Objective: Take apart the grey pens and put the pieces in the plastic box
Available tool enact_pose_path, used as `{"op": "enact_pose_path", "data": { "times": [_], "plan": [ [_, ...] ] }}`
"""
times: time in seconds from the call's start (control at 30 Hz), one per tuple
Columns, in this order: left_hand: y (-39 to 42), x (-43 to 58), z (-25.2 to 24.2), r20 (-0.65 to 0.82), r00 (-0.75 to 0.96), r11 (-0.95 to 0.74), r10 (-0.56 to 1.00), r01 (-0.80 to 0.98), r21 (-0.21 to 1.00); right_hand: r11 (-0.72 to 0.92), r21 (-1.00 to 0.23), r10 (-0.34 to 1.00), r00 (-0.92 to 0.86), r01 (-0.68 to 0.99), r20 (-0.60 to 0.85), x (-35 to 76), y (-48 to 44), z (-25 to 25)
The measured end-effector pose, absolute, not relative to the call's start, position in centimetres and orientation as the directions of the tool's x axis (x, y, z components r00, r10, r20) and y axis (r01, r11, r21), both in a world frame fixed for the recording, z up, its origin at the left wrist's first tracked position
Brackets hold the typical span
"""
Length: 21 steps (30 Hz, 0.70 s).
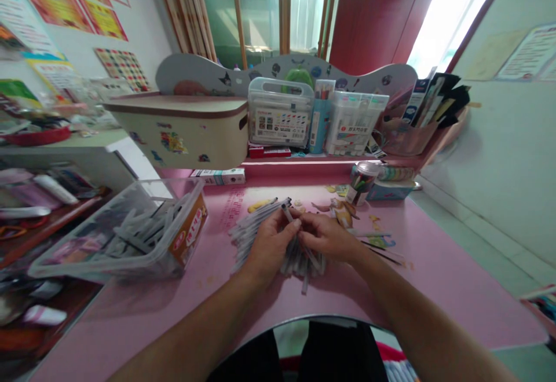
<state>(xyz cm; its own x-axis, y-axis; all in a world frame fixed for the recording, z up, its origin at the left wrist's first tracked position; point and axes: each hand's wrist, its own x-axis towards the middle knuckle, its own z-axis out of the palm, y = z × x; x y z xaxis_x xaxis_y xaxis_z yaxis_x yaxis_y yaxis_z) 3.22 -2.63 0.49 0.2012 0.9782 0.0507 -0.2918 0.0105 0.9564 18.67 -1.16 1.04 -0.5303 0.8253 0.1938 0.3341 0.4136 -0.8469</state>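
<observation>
In the head view, the left hand (271, 237) pinches a slim, whitish, dark-ended pen (287, 214) above a loose heap of similar whitish pens (249, 236) on the pink desk (438, 289); the right hand (328, 234) curls its fingers in at that pen, though whether they grip it cannot be told; the clear plastic bin (110, 266) bears an orange label (189, 228) with white characters, too blurred to read; the clear handled case (281, 87) carries a small-print label (280, 127), equally illegible.

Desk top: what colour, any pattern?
Pink; the desk top carries printed cartoon figures. Best seen in the head view.
</observation>
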Motion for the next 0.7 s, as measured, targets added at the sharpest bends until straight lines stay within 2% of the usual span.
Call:
{"op": "enact_pose_path", "data": {
  "times": [0.1, 0.27, 0.37, 0.47, 0.6, 0.7],
  "plan": [
    [-2.5, 2.7, 0.4, 0.073, 0.067, -0.053, 0.995, -0.254, 0.966, 0.336, -0.904, 0.823, -0.548, 0.264, 0.146, 18.6, -1.2, 0.9],
    [-1.9, 2.2, 0.3, 0.116, -0.135, -0.154, 0.984, -0.324, 0.933, 0.215, -0.922, 0.826, -0.564, 0.322, -0.004, 19.2, -0.8, 0.9],
    [-1.8, 2.0, 0.3, 0.104, -0.042, -0.112, 0.994, -0.374, 0.921, 0.168, -0.940, 0.824, -0.566, 0.295, -0.030, 19.4, -0.7, 0.7],
    [-1.9, 2.0, 0.4, 0.094, 0.109, -0.054, 0.990, -0.321, 0.946, 0.088, -0.968, 0.809, -0.584, 0.235, -0.068, 19.4, -0.6, 0.3],
    [-2.1, 2.1, 0.5, 0.093, 0.094, -0.065, 0.991, -0.261, 0.963, 0.057, -0.977, 0.830, -0.554, 0.206, -0.068, 19.3, -0.5, 0.0],
    [-2.1, 2.2, 0.4, 0.107, 0.060, -0.089, 0.992, -0.247, 0.965, 0.174, -0.957, 0.857, -0.515, 0.233, 0.030, 18.8, -0.6, 0.1]
  ]
}}
